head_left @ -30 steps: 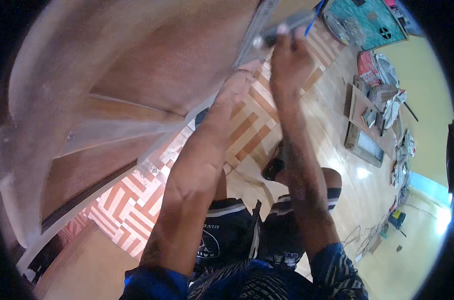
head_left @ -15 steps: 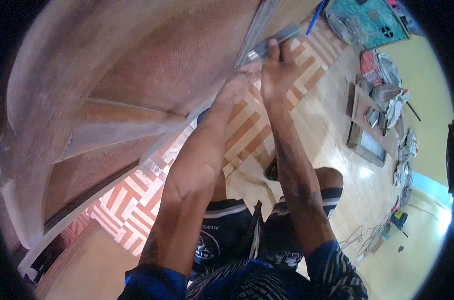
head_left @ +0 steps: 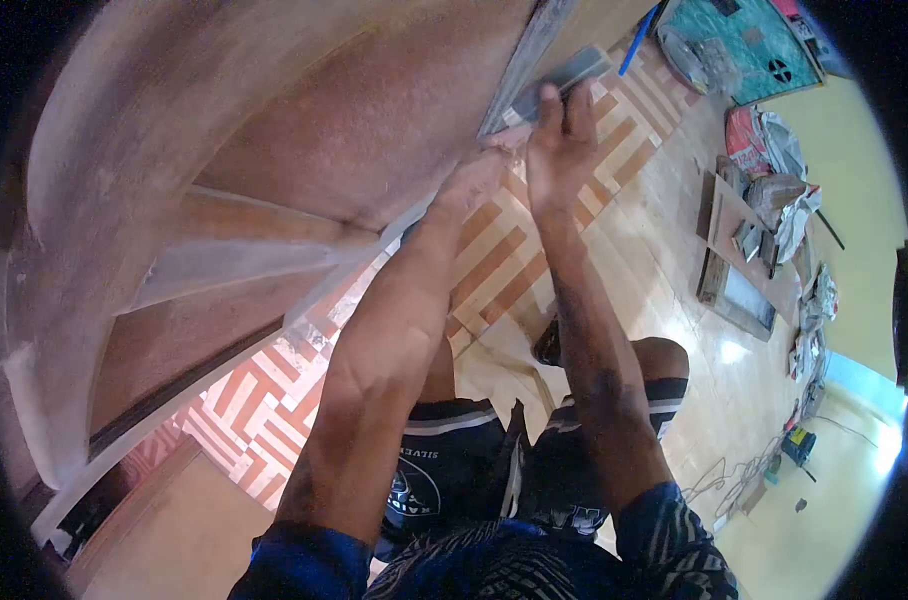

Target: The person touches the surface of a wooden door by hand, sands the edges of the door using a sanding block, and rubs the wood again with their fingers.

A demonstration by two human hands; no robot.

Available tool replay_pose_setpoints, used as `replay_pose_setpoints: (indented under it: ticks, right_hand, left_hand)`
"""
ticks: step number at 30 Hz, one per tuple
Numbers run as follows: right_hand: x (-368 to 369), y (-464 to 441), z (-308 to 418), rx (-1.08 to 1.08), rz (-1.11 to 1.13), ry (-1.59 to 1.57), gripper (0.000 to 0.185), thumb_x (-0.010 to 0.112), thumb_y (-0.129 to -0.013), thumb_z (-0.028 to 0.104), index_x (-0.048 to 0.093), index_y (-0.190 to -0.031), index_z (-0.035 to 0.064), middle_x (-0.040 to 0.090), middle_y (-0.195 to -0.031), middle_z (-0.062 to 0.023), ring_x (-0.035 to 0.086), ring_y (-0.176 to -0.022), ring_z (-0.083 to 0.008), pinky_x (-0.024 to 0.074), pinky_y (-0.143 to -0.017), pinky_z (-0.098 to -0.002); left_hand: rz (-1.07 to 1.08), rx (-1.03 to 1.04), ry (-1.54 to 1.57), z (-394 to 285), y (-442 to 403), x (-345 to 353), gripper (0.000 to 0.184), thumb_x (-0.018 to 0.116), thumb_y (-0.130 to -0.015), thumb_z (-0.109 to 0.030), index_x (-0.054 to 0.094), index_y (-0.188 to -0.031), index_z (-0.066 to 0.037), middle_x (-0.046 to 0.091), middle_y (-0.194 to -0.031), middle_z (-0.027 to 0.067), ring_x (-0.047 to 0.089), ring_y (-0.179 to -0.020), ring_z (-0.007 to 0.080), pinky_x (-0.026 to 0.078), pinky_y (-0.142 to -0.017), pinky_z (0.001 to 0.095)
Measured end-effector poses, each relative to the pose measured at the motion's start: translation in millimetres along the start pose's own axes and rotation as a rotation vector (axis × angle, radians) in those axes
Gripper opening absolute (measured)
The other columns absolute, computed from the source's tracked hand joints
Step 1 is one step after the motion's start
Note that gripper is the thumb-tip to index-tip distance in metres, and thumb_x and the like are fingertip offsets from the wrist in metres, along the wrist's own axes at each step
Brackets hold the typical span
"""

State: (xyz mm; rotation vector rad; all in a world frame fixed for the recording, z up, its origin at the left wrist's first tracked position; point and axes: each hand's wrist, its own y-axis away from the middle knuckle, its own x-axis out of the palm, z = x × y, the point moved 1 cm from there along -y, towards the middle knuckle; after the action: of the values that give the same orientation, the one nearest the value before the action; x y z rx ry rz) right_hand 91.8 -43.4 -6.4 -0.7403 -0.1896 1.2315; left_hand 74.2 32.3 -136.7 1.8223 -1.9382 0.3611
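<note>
My right hand (head_left: pixel 562 160) is closed around a flat grey rectangular block (head_left: pixel 579 68), with two digits showing along its near side. The block lies against a grey-edged strip of the large wooden furniture piece (head_left: pixel 374 120). My left hand (head_left: pixel 479 175) is close beside it, at the lower edge of the same wooden panel, near the block's near end. Its fingers are bent away and blurred, so what they grip does not show. The wood has reddish-brown inset panels and a pale, dusty curved frame.
Patterned tiles (head_left: pixel 504 260) cover the floor under my arms. To the right lie a wooden board (head_left: pixel 739 235) with small items, crumpled bags (head_left: pixel 774 140) and a tangle of cable (head_left: pixel 739 490). A teal board (head_left: pixel 744 45) and a blue rod (head_left: pixel 638 42) are at the upper right.
My right hand and the grey block have shifted slightly right. The view has moved slightly, and my left hand stays at the panel's lower edge.
</note>
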Motion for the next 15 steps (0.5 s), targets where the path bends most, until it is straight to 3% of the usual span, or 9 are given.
replay_pose_setpoints:
  ticks: [1,3,5,6,8,11,13,15]
  right_hand:
    - [-5.2,-9.5,5.8,0.027,0.034,-0.010,0.028,0.057,-0.095,0.020,0.061,-0.110,-0.0027,0.064,-0.081,-0.0163,0.063,-0.073,-0.0321,0.0487,-0.070,-0.0375]
    - [-32.3,-63.9,54.3,-0.173,0.073,0.313,0.021,0.061,-0.091,0.018,0.063,-0.099,-0.0011,0.063,-0.076,-0.0166,0.061,-0.067,-0.0310,0.0465,-0.062,-0.0380]
    - [-53.0,-125.6,105.0,-0.588,0.087,0.114,0.024,0.061,-0.090,0.021,0.063,-0.094,-0.0020,0.062,-0.070,-0.0159,0.058,-0.064,-0.0270,0.0441,-0.060,-0.0371]
    - [-75.4,-135.0,157.7,-0.559,0.236,-0.170,0.031,0.060,-0.093,0.024,0.063,-0.106,-0.0039,0.065,-0.075,-0.0141,0.059,-0.069,-0.0217,0.0457,-0.064,-0.0343]
    - [-74.2,-136.3,175.4,-0.485,0.238,-0.240,0.036,0.058,-0.094,0.026,0.064,-0.113,-0.0041,0.067,-0.079,-0.0144,0.061,-0.073,-0.0214,0.0473,-0.067,-0.0338]
    - [-21.3,-101.1,87.0,-0.347,-0.188,0.410,0.021,0.057,-0.092,0.019,0.066,-0.099,0.0010,0.065,-0.074,-0.0203,0.064,-0.070,-0.0362,0.0472,-0.063,-0.0408]
    - [12.1,-15.2,18.9,-0.248,-0.174,0.120,0.031,0.052,-0.096,0.016,0.057,-0.120,-0.0038,0.064,-0.106,-0.0247,0.061,-0.099,-0.0421,0.0468,-0.088,-0.0453]
    - [4.0,-1.2,10.6,0.100,0.059,0.017,0.034,0.053,-0.098,0.020,0.056,-0.122,-0.0034,0.064,-0.107,-0.0247,0.061,-0.102,-0.0408,0.0467,-0.088,-0.0458]
  left_hand:
    - [0.004,-0.005,0.011,-2.8,-3.0,-0.4,0.055,0.042,-0.092,0.000,0.035,-0.145,0.006,0.041,-0.150,0.0143,0.037,-0.139,0.0197,0.025,-0.117,0.0306]
    - [0.006,-0.046,0.046,0.1,4.6,0.9,0.053,0.042,-0.095,-0.001,0.032,-0.147,0.006,0.040,-0.150,0.0124,0.036,-0.140,0.0188,0.025,-0.117,0.0304]
    - [0.020,-0.051,0.060,-6.0,-2.1,1.8,0.052,0.042,-0.097,-0.003,0.031,-0.148,0.005,0.040,-0.150,0.0117,0.035,-0.140,0.0185,0.026,-0.117,0.0301]
    - [0.022,-0.062,0.068,-4.1,0.6,3.6,0.052,0.042,-0.098,-0.003,0.030,-0.148,0.005,0.040,-0.150,0.0119,0.035,-0.140,0.0186,0.026,-0.117,0.0299]
    - [-0.005,-0.077,0.084,-7.8,-0.5,3.6,0.055,0.041,-0.094,-0.001,0.032,-0.147,0.006,0.041,-0.150,0.0122,0.036,-0.140,0.0188,0.026,-0.116,0.0299]
    - [-0.060,-0.102,0.030,-18.9,3.1,13.7,0.061,0.040,-0.085,0.004,0.036,-0.146,0.004,0.043,-0.149,0.0111,0.037,-0.138,0.0181,0.027,-0.114,0.0293]
    - [-0.070,-0.124,-0.109,-26.1,5.4,13.4,0.060,0.040,-0.086,0.003,0.039,-0.146,0.001,0.047,-0.145,0.0085,0.040,-0.135,0.0164,0.030,-0.111,0.0274]
    - [-0.079,-0.169,-0.186,-20.7,-0.8,3.6,0.059,0.040,-0.087,0.002,0.041,-0.146,-0.002,0.050,-0.142,0.0061,0.042,-0.132,0.0151,0.033,-0.108,0.0262]
